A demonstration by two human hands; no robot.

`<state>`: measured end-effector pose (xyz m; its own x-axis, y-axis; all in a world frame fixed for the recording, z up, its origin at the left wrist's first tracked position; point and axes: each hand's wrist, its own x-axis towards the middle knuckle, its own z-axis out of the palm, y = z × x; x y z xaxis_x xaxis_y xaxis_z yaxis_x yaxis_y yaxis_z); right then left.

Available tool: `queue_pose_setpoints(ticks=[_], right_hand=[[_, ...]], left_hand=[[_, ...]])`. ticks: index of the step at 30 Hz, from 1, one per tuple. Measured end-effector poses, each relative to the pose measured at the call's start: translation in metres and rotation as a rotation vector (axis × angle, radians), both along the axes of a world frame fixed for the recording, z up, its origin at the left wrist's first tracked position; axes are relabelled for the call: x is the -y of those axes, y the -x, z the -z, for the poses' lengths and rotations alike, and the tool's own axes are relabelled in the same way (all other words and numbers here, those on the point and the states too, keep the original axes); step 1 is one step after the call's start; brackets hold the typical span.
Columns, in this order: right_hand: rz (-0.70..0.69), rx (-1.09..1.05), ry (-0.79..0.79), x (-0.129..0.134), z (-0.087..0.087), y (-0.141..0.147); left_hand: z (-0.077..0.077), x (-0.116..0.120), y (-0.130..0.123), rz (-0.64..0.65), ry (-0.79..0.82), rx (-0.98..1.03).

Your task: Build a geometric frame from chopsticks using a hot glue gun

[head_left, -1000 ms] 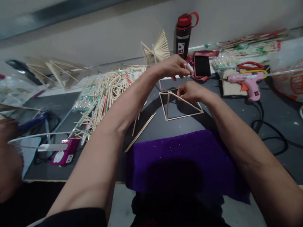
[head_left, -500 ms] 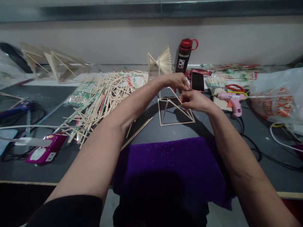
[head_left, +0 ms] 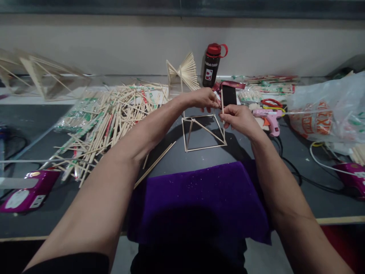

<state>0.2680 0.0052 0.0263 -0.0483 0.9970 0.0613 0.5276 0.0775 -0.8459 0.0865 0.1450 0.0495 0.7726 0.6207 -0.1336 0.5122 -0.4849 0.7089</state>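
A frame of thin wooden sticks (head_left: 205, 147) stands on the dark table, with a square base and a slanting stick inside. My right hand (head_left: 236, 117), at the frame's right rear, pinches an upright wooden stick (head_left: 222, 99). My left hand (head_left: 207, 99) is just left of it, over the back of the frame, fingers bent together; what they hold, if anything, is too small to name. Another upright stick (head_left: 181, 82) rises at the frame's left rear, partly behind my left forearm.
Loose sticks (head_left: 114, 118) are heaped at left. A fan-shaped stick model (head_left: 188, 72) and a bottle (head_left: 212, 64) stand behind. At right are a phone (head_left: 229, 95), pink glue gun (head_left: 272, 118) and plastic bag (head_left: 327, 108). Purple cloth (head_left: 196, 194) lies in front.
The view has shifted, moving the table items left. The stick at my right hand now stands upright instead of slanting, and my hands are slightly farther apart.
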Motion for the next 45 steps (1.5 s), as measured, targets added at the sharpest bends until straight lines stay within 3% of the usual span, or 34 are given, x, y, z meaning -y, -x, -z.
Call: queue_pose_setpoints(ticks=[21, 26, 32, 37, 45], right_hand=[[0.016, 0.035, -0.012, -0.004, 0.004, 0.001], [0.091, 0.078, -0.096, -0.010, 0.001, -0.002], [0.182, 0.174, -0.341, -0.034, -0.021, 0.009], [0.084, 0.337, -0.269, -0.041, -0.041, 0.022], [0.082, 0.209, -0.265, -0.052, -0.022, 0.015]], left_hand=[[-0.002, 0.005, -0.007, -0.030, -0.005, -0.004], [0.001, 0.001, -0.006, -0.046, 0.010, 0.001], [0.005, -0.003, -0.010, -0.026, -0.010, -0.004], [0.006, -0.003, -0.014, -0.062, -0.025, -0.020], [0.006, -0.001, -0.011, -0.056, 0.005, 0.023]])
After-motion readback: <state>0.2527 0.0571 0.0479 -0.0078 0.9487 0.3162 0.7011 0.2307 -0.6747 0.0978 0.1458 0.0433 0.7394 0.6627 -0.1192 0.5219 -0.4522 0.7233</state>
